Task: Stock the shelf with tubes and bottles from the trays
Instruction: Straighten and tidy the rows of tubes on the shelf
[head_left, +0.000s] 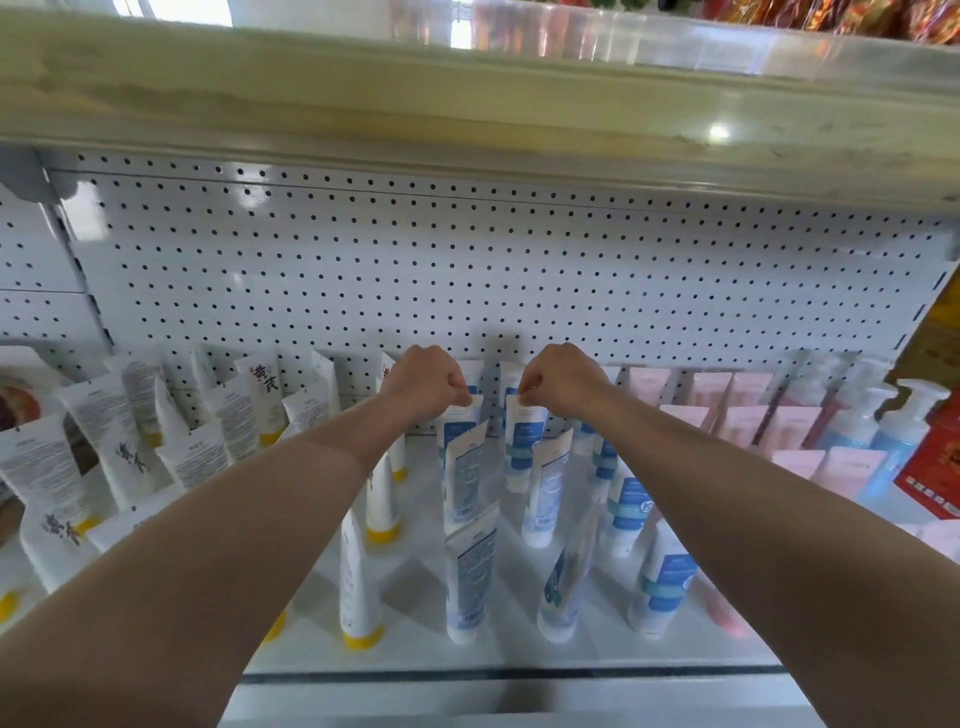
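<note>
Both my arms reach deep into the white shelf (519, 652). My left hand (426, 382) pinches the top edge of a white-and-blue tube (457, 423) standing cap down in the back rows. My right hand (563, 382) pinches the top of a second white-and-blue tube (522, 441) just to the right of it. More blue-labelled tubes (470, 577) stand in rows in front of them. White tubes with yellow caps (358, 592) fill the left side. Pink tubes (748, 421) and blue pump bottles (893, 431) stand on the right.
A white pegboard back wall (467, 270) rises behind the rows. The upper shelf (467, 104) overhangs close above. A clear rail (519, 673) runs along the shelf's front edge. A red box (935, 467) sits at the far right.
</note>
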